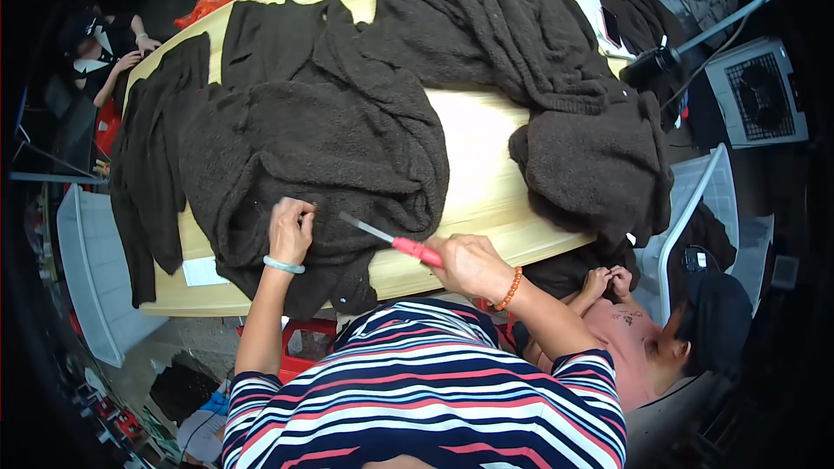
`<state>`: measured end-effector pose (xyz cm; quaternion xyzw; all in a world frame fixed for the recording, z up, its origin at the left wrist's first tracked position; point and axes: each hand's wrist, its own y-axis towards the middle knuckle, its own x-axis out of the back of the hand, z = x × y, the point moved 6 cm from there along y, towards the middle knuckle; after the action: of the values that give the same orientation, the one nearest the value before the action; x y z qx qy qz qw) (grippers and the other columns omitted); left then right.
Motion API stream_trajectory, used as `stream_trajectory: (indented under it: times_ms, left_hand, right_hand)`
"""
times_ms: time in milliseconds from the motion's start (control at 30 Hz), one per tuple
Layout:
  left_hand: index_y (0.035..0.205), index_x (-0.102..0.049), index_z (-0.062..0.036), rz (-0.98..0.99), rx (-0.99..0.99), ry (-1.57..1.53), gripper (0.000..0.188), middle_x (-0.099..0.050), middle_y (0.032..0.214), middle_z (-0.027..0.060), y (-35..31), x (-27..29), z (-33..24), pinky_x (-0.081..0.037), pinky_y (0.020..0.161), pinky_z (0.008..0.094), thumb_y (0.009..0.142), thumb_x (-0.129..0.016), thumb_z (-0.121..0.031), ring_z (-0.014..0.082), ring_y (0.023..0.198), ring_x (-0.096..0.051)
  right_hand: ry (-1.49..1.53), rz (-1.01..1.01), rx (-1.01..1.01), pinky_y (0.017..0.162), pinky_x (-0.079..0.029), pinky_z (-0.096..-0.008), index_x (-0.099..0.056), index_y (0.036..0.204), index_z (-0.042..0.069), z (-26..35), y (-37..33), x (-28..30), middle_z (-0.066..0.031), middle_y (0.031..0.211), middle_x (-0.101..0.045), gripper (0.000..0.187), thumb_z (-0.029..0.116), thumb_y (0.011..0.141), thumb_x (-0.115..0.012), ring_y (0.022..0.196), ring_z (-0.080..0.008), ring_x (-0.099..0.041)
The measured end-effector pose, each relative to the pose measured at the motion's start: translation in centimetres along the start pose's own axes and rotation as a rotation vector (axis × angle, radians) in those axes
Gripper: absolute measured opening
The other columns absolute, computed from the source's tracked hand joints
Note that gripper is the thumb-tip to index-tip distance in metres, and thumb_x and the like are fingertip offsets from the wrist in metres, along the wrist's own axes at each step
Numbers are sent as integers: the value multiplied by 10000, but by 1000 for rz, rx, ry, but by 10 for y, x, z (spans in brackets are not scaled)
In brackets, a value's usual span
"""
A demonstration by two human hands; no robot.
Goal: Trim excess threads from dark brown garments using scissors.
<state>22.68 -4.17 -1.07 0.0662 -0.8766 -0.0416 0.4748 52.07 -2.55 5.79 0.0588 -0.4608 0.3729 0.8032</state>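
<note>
A dark brown knitted sweater (304,139) is spread over the left half of the table, its lower opening gaping toward me. My left hand (291,224), a pale bangle on its wrist, is over that opening. Its fingers are curled in a pinch; whatever is between them is too small to make out. In my right hand (476,267), which wears an orange bead bracelet, is a red-handled tool (417,249) with a thin metal shaft. The shaft points up and left above the sweater's near edge; the exact kind of tip cannot be made out.
More brown knitwear (599,165) lies heaped along the right and far side of the wooden table (478,139). A white paper (204,272) rests near the left front edge. One person (638,339) sits at right, another (109,48) at far left. Plastic bins (95,269) flank the table.
</note>
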Motion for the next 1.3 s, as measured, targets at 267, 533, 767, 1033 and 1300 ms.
stream_trajectory:
  times_ms: [267, 533, 767, 1033, 1300]
  left_hand:
    - [1226, -580, -1, 199, 405, -498, 563, -660, 1091, 183, 69, -127, -80, -549, 804, 360, 774, -792, -261, 261, 883, -691]
    - [910, -687, -79, 262, 835, -966, 107, -657, 781, -5, 82, -213, -43, -497, 561, 225, 828, -755, -77, 81, 627, -584]
    - [1227, -527, -36, 224, 993, -1032, 599, -666, 990, 85, 66, -219, -45, -542, 644, 318, 743, -852, -173, 194, 787, -637]
    - [968, -634, -24, 123, 670, -1210, 199, -654, 908, 20, 94, -189, -61, -512, 700, 273, 832, -755, -104, 108, 767, -599]
    - [1091, -579, -26, -172, 382, -1477, 275, -645, 1087, 55, 40, -76, -27, -512, 875, 270, 848, -656, 78, 115, 966, -617]
  right_hand:
    - [53, -253, -361, 684, -499, -501, -617, 968, 74, -68, -43, 18, -212, 758, -635, 166, 222, 893, -622, 744, -406, -637]
    - [74, -257, -480, 703, -491, -514, -618, 983, 62, -92, -75, 18, -225, 777, -641, 174, 216, 901, -609, 759, -427, -633]
    - [74, -230, -351, 698, -493, -521, -629, 963, 75, -82, -44, 30, -229, 767, -644, 160, 220, 897, -612, 759, -425, -636]
    - [-43, -198, -367, 676, -502, -524, -615, 955, 58, -76, -41, 41, -234, 753, -643, 178, 226, 899, -622, 735, -431, -647]
    - [26, -63, -174, 634, -517, -493, -641, 898, 64, -23, -41, 51, -213, 653, -636, 184, 248, 897, -635, 644, -402, -654]
